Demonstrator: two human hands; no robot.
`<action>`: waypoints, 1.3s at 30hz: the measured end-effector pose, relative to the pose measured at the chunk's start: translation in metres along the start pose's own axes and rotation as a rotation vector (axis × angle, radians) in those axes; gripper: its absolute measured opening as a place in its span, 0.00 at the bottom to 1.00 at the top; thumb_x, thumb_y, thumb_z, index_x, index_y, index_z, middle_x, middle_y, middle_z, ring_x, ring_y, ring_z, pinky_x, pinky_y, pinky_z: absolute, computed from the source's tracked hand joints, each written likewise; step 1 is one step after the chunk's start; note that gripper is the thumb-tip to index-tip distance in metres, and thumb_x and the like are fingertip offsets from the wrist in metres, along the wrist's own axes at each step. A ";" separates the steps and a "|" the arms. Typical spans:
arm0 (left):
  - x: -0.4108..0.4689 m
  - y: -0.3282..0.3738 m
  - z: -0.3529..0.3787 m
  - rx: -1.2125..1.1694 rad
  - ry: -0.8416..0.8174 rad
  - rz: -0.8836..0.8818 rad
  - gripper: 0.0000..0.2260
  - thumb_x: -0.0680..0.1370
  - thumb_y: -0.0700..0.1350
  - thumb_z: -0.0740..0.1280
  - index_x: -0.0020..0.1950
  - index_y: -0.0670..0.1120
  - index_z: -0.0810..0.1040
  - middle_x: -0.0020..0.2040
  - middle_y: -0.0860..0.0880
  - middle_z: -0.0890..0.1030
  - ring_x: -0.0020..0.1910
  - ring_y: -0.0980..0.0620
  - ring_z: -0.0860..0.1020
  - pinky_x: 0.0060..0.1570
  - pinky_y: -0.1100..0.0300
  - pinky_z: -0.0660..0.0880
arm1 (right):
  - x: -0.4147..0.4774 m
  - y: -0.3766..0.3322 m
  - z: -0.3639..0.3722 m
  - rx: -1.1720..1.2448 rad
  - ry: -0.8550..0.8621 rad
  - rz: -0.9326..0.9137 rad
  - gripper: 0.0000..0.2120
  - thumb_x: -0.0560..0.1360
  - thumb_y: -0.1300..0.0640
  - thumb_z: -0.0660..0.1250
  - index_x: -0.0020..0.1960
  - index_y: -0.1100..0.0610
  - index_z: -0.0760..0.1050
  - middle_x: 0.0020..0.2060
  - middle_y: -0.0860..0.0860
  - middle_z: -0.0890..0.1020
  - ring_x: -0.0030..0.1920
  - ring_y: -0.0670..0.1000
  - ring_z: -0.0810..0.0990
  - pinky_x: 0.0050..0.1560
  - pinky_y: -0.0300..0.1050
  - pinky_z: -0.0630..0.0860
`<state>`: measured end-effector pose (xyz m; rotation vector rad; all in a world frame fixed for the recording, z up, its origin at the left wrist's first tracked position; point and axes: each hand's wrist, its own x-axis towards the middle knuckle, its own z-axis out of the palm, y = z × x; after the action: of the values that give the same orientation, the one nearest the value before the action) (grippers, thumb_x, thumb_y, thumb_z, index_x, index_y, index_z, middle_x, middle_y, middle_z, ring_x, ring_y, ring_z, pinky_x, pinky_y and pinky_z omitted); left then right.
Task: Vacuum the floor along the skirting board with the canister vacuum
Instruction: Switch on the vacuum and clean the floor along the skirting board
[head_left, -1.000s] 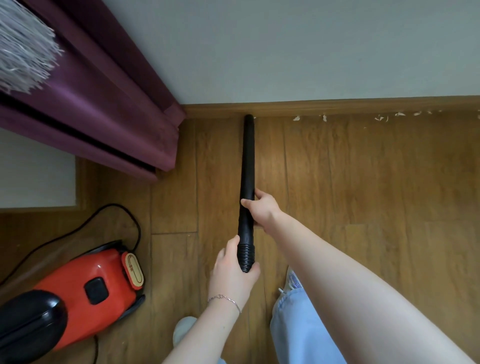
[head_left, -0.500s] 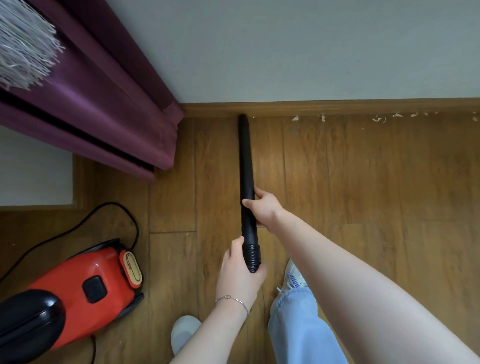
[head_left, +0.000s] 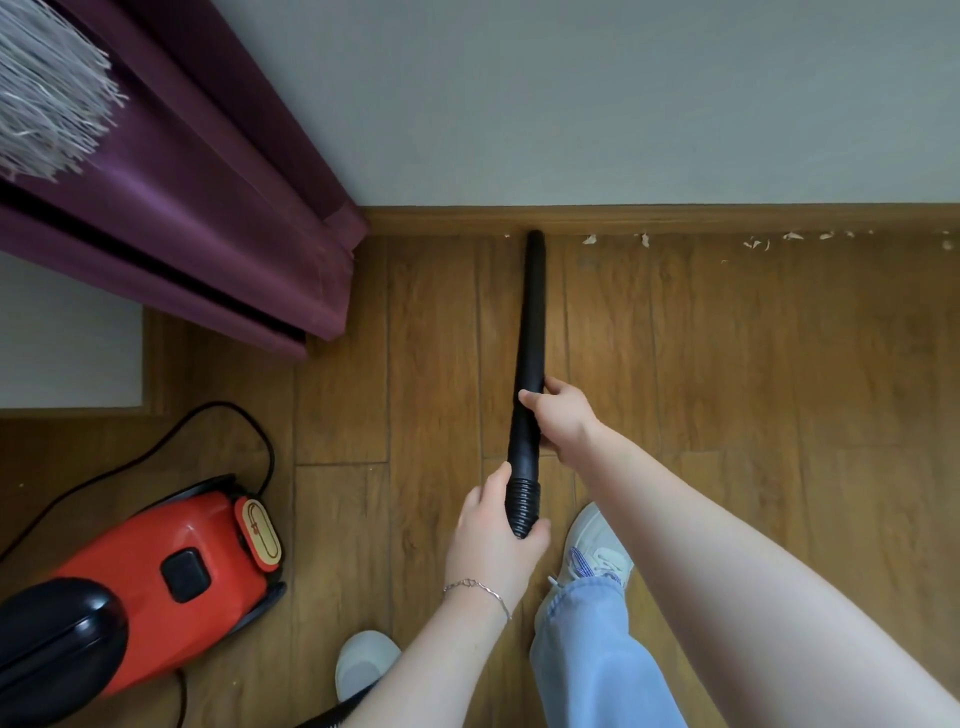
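Observation:
A black vacuum wand (head_left: 532, 317) points away from me, its tip touching the wooden skirting board (head_left: 675, 218). My right hand (head_left: 563, 418) grips the wand at mid-length. My left hand (head_left: 493, 545) grips the ribbed hose end below it. The red and black canister vacuum (head_left: 150, 587) sits on the wood floor at lower left. Pale debris scraps (head_left: 756, 241) lie along the skirting board to the right of the tip; one small scrap (head_left: 507, 235) lies just left of it.
A purple curtain (head_left: 218, 208) hangs at upper left down to the floor by the corner. A black power cord (head_left: 208, 421) loops behind the canister. My feet in white shoes (head_left: 597, 545) stand on the floor below the wand.
The wand tip swung slightly left and then back right along the skirting board. Both hands keep their grip, and my right foot has stepped forward.

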<state>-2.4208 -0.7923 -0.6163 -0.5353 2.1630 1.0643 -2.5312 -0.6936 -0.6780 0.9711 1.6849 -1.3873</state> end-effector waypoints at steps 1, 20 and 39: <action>0.002 0.002 0.000 0.017 -0.008 0.017 0.29 0.73 0.53 0.67 0.72 0.57 0.60 0.60 0.53 0.72 0.53 0.53 0.74 0.46 0.63 0.71 | 0.002 0.001 -0.006 0.028 0.024 0.001 0.22 0.78 0.59 0.62 0.72 0.54 0.64 0.51 0.55 0.80 0.51 0.57 0.80 0.54 0.57 0.78; 0.011 0.034 0.030 0.113 -0.076 0.093 0.29 0.73 0.54 0.66 0.72 0.58 0.60 0.58 0.52 0.74 0.53 0.52 0.75 0.54 0.57 0.74 | 0.010 0.005 -0.063 0.089 0.093 -0.001 0.17 0.78 0.60 0.62 0.67 0.55 0.68 0.47 0.54 0.79 0.50 0.57 0.80 0.53 0.56 0.79; 0.030 0.053 0.059 0.120 -0.075 0.110 0.28 0.73 0.52 0.67 0.71 0.57 0.61 0.56 0.52 0.74 0.50 0.52 0.75 0.49 0.59 0.74 | 0.025 0.002 -0.097 0.066 0.122 -0.029 0.18 0.78 0.59 0.62 0.68 0.55 0.67 0.47 0.53 0.78 0.49 0.56 0.80 0.45 0.49 0.79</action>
<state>-2.4514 -0.7155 -0.6363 -0.3200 2.1936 0.9883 -2.5479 -0.5956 -0.6869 1.0922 1.7584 -1.4359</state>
